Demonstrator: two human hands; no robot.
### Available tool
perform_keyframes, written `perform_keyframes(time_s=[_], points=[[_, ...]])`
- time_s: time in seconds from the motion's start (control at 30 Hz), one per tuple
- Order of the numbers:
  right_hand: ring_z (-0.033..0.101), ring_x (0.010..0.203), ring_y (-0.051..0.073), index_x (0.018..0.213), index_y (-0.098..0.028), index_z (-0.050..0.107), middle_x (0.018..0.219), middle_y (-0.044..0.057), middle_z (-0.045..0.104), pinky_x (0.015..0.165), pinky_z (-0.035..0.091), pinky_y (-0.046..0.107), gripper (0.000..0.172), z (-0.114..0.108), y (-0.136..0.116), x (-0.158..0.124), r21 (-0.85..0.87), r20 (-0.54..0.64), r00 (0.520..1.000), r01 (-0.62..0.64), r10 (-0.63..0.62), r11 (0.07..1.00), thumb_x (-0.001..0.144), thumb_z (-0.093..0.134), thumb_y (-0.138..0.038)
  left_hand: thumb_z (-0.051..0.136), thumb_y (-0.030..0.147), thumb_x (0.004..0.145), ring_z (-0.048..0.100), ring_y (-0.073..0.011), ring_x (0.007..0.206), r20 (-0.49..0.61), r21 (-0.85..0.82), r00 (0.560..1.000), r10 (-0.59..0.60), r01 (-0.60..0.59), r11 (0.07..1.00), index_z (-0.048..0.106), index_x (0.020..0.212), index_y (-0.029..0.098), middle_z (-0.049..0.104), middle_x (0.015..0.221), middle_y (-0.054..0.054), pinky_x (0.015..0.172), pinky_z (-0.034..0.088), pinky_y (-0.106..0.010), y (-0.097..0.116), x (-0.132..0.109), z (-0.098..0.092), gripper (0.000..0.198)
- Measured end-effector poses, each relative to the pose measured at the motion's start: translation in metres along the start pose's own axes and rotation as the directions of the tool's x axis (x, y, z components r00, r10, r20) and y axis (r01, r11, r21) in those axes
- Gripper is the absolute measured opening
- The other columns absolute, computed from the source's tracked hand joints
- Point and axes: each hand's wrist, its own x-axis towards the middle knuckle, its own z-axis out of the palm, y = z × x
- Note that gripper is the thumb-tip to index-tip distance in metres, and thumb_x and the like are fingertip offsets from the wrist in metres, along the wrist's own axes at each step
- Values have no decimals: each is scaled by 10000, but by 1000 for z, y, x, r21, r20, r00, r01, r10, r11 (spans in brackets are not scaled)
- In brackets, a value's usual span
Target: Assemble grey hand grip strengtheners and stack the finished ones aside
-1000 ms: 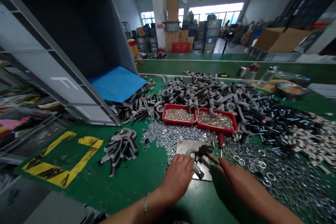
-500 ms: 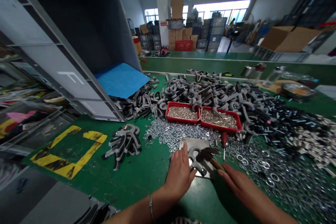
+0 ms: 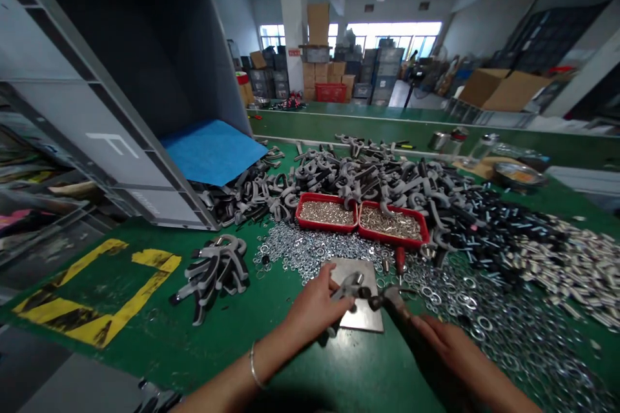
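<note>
My left hand (image 3: 314, 307) is closed round a grey hook-shaped metal part (image 3: 349, 286), holding it just above a small steel plate (image 3: 361, 317) on the green table. My right hand (image 3: 448, 343) grips the wooden handle of a small hammer (image 3: 387, 299), whose head sits beside the part. A small stack of the same grey parts (image 3: 213, 273) lies to the left of my left hand. Two red trays (image 3: 361, 217) of small silver pieces stand just beyond the plate.
A large heap of grey hooks (image 3: 368, 177) and dark bolts (image 3: 504, 226) covers the table's far side, with loose washers (image 3: 489, 322) spread on the right. A tipped grey crate (image 3: 111, 77) with a blue sheet (image 3: 213, 151) stands at the left. Yellow-black tape (image 3: 92, 297) marks the table.
My left hand has turned and lifted the grey part off the plate. The hammer head has come down from above the part to beside it.
</note>
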Motion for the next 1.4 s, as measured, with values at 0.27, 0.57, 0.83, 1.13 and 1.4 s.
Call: perform_keyframes(time_s=[0.27,0.57,0.83,1.13,1.4], points=[[697,812,312,834,-184,612,892,177,722,694,485,380,416,-42,-11,92,-414,-367,930,-184,22,891,946,383,-513,592,326,883,490,-295,1200,-79,294,993,88,-61,954,594,1184,131,606,1204,-143,1075,358,-465,-16,17,-24,358],[710,749,262,833,-188,599,806,124,731,621,466,306,290,-49,3,112,-360,-359,933,-170,32,917,919,445,-418,749,373,758,426,-329,1265,-33,355,991,132,-112,928,514,1312,170,524,1348,-127,1111,316,-512,-14,-8,4,635],[709,892,317,1117,-149,502,1038,185,713,681,492,339,401,-29,-3,116,-351,-367,930,-163,25,922,896,522,-482,627,275,839,460,-301,1189,-7,357,992,129,-118,927,535,1226,168,558,1229,-113,1083,344,-500,-14,10,-1,412],[680,942,327,1210,-143,531,1082,186,696,811,499,412,409,-54,-22,105,-241,-314,949,-44,-35,970,862,565,-355,688,255,797,495,-277,1101,-54,278,973,225,-202,939,523,1189,195,582,1176,-84,1011,391,-467,-29,-5,6,429],[685,656,180,1005,-256,559,920,26,721,657,570,331,241,-1,-75,74,735,-302,953,250,-25,630,879,650,-440,668,265,833,510,-285,1103,-160,313,930,331,-270,911,516,1204,185,590,1152,-104,1000,396,-469,-33,-7,13,409]])
